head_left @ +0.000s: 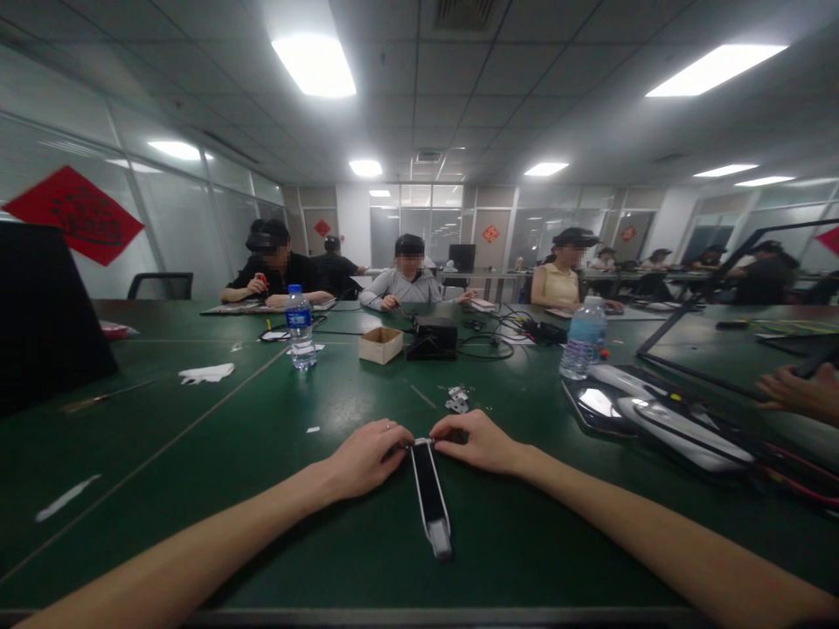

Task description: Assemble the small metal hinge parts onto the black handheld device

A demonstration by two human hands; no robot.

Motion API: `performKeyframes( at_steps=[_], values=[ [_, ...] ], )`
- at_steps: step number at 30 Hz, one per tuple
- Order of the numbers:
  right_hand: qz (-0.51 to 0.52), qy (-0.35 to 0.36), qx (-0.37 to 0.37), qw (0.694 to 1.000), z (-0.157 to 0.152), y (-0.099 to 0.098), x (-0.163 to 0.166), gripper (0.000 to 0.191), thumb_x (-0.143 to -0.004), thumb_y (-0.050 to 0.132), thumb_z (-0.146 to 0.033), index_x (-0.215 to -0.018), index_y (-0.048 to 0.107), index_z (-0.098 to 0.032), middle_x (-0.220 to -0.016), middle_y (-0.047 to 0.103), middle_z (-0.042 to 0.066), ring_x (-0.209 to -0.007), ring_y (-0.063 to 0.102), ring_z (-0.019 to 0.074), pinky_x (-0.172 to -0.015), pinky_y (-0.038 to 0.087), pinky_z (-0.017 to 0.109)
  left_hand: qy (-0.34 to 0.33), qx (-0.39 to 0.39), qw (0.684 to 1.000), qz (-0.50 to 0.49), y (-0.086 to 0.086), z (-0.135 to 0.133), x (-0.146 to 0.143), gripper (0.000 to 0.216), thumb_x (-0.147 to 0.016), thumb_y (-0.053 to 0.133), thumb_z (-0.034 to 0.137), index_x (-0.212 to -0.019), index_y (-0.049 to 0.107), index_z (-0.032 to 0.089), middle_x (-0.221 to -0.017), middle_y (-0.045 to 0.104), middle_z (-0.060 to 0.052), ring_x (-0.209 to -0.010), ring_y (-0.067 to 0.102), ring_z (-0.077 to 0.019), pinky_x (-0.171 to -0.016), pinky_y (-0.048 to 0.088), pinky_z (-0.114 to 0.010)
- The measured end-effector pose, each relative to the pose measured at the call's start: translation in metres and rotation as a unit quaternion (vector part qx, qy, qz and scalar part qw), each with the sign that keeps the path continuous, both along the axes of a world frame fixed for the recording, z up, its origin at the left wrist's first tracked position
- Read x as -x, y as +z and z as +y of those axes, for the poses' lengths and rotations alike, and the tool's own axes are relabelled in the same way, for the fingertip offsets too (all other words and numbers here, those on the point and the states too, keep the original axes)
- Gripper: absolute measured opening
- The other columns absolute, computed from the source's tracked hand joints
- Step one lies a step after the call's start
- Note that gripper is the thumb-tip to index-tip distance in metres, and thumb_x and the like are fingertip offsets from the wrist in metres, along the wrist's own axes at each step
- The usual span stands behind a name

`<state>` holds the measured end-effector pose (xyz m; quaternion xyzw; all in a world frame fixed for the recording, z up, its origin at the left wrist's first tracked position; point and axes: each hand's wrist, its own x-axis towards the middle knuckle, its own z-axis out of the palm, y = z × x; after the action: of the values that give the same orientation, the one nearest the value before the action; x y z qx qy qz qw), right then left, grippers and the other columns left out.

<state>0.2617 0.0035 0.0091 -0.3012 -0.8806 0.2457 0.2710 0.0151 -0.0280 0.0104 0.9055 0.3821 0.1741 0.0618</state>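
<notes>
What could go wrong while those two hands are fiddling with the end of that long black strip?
Maybe three things. The left hand and right hand pinch only the far end of the narrow black strip, so its near end could swing or slide on the green table. The small metal parts lie loose just beyond the fingers and could get knocked away. The water bottle stands close to the tangled cables; a spill might reach them.

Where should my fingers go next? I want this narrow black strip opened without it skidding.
Probably keep the left hand pinning the strip and let the right hand work its far end, since both already pinch there and the near end lies loose.
</notes>
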Motion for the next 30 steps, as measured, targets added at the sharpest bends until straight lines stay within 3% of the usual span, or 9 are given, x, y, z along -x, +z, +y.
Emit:
performKeyframes(
  at_steps=[6, 12, 22, 27, 30],
  values=[
    [-0.015, -0.002, -0.038, 0.999, 0.001, -0.003, 0.001, 0.023, -0.082, 0.068, -0.027, -0.102, 0.069, -0.016, -0.096, 0.072, 0.005, -0.079, 0.065, 0.016, -0.073, 0.053, 0.027, 0.002, 0.0, 1.0, 0.003, -0.004, 0.002, 0.002, 0.02, -0.093, 0.051, 0.015, -0.109, 0.06, 0.02, -0.1, 0.065, -0.005, -0.091, 0.06, -0.0192, -0.08, 0.049, -0.03],
    [-0.023, -0.006, -0.076, 0.997, 0.002, -0.004, 0.002, 0.014, -0.083, 0.066, -0.024, -0.094, 0.07, -0.015, -0.088, 0.07, 0.005, -0.076, 0.063, 0.0152, -0.072, 0.052, 0.027, -0.003, -0.013, 1.0, 0.007, -0.004, 0.003, 0.0, 0.019, -0.091, 0.051, 0.013, -0.106, 0.06, 0.019, -0.097, 0.065, -0.004, -0.09, 0.061, -0.0193, -0.078, 0.049, -0.029],
    [-0.032, 0.005, -0.098, 0.995, 0.004, -0.006, 0.001, 0.012, -0.084, 0.064, -0.024, -0.091, 0.066, -0.015, -0.084, 0.067, 0.004, -0.071, 0.06, 0.0138, -0.066, 0.049, 0.025, 0.011, -0.026, 1.0, -0.003, 0.001, -0.001, -0.005, 0.017, -0.093, 0.051, 0.015, -0.105, 0.061, 0.02, -0.099, 0.067, -0.004, -0.093, 0.062, -0.0196, -0.082, 0.05, -0.031],
    [-0.081, 0.014, -0.13, 0.988, 0.007, -0.002, -0.006, 0.021, -0.085, 0.066, -0.033, -0.095, 0.065, -0.015, -0.09, 0.067, 0.005, -0.079, 0.061, 0.0162, -0.071, 0.049, 0.027, 0.042, -0.024, 0.999, -0.003, 0.0, 0.002, -0.005, 0.013, -0.091, 0.055, 0.016, -0.101, 0.062, 0.02, -0.098, 0.067, -0.003, -0.092, 0.062, -0.0205, -0.082, 0.05, -0.032],
    [-0.12, -0.027, -0.164, 0.979, 0.014, 0.006, -0.016, 0.024, -0.087, 0.063, -0.037, -0.098, 0.065, -0.015, -0.096, 0.067, 0.007, -0.085, 0.061, 0.0184, -0.075, 0.049, 0.03, 0.042, -0.02, 0.999, -0.001, 0.001, 0.001, -0.005, 0.013, -0.09, 0.055, 0.016, -0.099, 0.063, 0.019, -0.095, 0.067, -0.004, -0.09, 0.062, -0.0209, -0.081, 0.05, -0.033]
  ],
)
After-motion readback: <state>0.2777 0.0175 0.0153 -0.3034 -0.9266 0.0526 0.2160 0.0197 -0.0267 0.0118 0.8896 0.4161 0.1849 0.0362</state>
